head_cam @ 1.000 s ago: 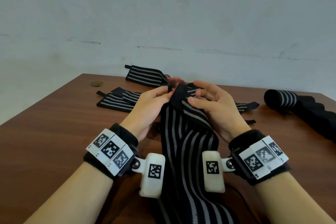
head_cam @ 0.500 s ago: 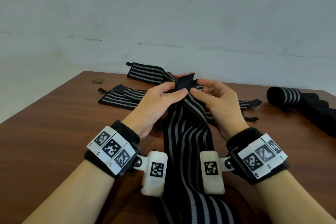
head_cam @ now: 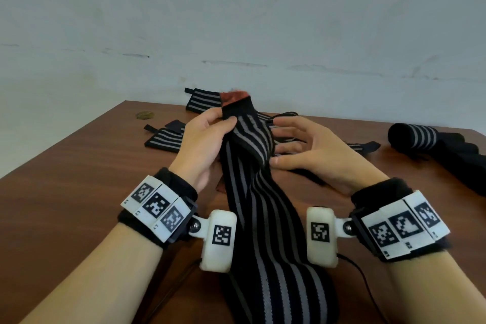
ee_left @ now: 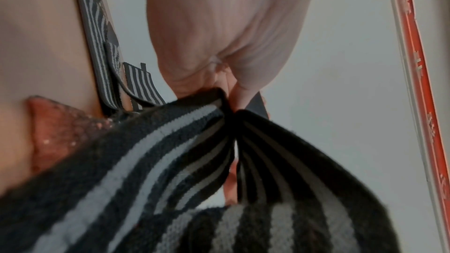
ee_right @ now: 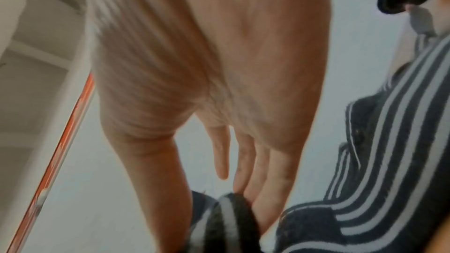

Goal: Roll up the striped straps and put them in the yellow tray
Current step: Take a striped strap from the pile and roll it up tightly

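— Two hands on one strap, then? What are the fingers doing?

— Left hand (head_cam: 202,144): thumb and fingers (head_cam: 231,121) pinch the upper end of the striped strap (head_cam: 265,218), just below a reddish fuzzy patch (head_cam: 234,95) at its tip. Right hand (head_cam: 313,150): fingers (head_cam: 284,123) straight and slightly spread, lying flat against the strap's right side, thumb along its edge; nothing is pinched there.

— Any writing to read?

— No brand on the strap. The white wrist blocks carry black-and-white square codes with tiny characters beneath, too small to read.

— Which way does the strap run?

— Its long axis runs from the counter's near edge, between the forearms, away toward the far edge, rising off the counter (head_cam: 65,179) to the held end, with a twist below the left hand. Stripes follow the length.

— And around it?

— More flat striped straps (head_cam: 163,137) lie toward the far edge behind the hands. One rolled strap (head_cam: 413,137) sits near the far right corner beside dark cloth. A small round brownish thing (head_cam: 144,114) lies at the far left edge.

— Do the wrist views add anything?

— The left wrist view shows the strap (ee_left: 170,141) folded into a crease at the pinch, plus an orange strip (ee_left: 426,103) with blurred markings, unseen from the head. The right wrist view shows the spread fingers (ee_right: 221,153) from the palm side.
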`<state>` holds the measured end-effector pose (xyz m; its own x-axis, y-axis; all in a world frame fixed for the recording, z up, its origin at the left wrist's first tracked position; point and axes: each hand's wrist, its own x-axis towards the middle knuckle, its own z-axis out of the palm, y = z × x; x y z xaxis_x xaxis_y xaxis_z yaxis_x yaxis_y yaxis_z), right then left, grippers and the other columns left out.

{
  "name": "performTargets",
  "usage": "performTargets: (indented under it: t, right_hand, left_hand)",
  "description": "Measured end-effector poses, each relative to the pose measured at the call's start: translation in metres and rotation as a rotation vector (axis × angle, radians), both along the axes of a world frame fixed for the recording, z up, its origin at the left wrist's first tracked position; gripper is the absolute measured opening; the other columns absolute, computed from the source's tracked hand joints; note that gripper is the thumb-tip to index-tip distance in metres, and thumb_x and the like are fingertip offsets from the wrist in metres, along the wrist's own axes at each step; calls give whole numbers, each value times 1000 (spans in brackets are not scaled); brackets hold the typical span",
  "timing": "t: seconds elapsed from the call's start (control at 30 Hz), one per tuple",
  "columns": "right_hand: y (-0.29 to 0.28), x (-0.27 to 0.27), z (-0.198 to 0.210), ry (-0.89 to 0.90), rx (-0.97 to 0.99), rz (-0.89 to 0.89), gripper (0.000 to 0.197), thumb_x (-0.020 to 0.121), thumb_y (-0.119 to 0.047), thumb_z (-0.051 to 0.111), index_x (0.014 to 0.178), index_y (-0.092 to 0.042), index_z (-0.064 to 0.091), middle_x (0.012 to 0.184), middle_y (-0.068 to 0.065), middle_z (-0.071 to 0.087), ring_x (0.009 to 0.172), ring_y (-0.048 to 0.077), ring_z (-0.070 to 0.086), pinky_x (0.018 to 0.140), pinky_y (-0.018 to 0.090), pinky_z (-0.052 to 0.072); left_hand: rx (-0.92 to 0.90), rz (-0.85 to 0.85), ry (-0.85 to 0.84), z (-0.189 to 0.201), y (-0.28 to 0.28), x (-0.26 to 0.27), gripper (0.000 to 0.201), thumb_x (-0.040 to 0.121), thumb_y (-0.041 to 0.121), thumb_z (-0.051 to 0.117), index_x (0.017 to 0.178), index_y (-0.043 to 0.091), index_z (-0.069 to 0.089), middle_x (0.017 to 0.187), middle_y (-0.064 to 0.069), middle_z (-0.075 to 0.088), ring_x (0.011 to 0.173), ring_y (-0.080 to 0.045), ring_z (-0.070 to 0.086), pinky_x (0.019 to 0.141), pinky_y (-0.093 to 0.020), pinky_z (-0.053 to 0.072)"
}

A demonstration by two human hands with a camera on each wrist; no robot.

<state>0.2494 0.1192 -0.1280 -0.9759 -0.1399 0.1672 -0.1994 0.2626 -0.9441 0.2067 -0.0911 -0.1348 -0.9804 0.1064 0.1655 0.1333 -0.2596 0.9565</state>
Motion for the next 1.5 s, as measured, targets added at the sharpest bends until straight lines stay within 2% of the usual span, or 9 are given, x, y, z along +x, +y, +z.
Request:
performTargets:
  t: [0.13,0.27,0.5,0.67,0.83,1.0,1.13,1.37,1.5]
  right_hand:
    - [-10,2,-3,-20,39,-13,51,87,-15,81,134,-18,61,105,-1,77,76,11,67,65,28,53]
    - [-5,3,1,66,33,-143,37,88,-32,80,123,-25,70,111,-7,75,90,14,72,75,27,60]
    - [-7,6,6,394,141,-167,43,83,-18,86,122,-30,71,101,-19,71,89,12,65,85,30,56]
    - [-2,1,1,412,120,-217,12,84,-17,85,92,-25,80,94,-7,79,94,17,72,94,38,57]
    - [-2,1,2,370,-89,-227,9,94,-11,74,103,-11,76,93,-2,79,93,13,74,85,29,58]
    - [-6,0,0,378,-81,-247,14,92,-14,77,103,-6,75,95,12,79,96,32,76,92,52,60]
    - [-7,-2,-2,400,-63,-294,9,92,-17,78,99,-12,75,95,10,79,96,33,75,92,56,59]
    - [-8,-5,-4,430,-28,-359,10,91,-23,78,97,-16,74,97,2,79,96,27,74,92,55,57]
    - [-9,-4,-3,434,-10,-387,7,92,-22,78,95,-17,73,94,-3,78,92,21,74,90,51,58]
  left_hand:
    - [50,6,-9,0,-1,-2,21,104,13,58,120,14,72,112,-4,79,107,-20,75,97,-38,57]
    - [17,-41,13,1,-2,0,23,104,14,59,123,14,72,114,-5,78,107,-20,74,92,-34,57]
    - [-263,-336,84,6,2,11,19,103,14,61,118,13,72,105,-11,79,100,-24,77,79,-25,60]
    - [-289,-407,70,3,2,10,26,104,14,58,129,12,67,111,-12,79,105,-23,75,86,-27,59]
    - [-225,-354,18,-1,0,3,35,105,11,56,140,8,61,117,-12,77,111,-23,73,100,-36,56]
    - [-265,-414,68,3,4,12,30,107,11,53,133,18,67,115,-9,78,109,-23,74,96,-32,58]
    - [-195,-436,44,5,9,19,29,108,12,49,127,18,71,117,-7,78,111,-21,73,96,-32,57]
    - [-175,-491,1,9,14,26,42,95,47,58,119,16,74,113,-3,79,105,-17,75,86,-30,56]
    - [-208,-470,108,5,13,23,34,87,18,75,121,13,72,110,-9,79,103,-23,76,87,-31,61]
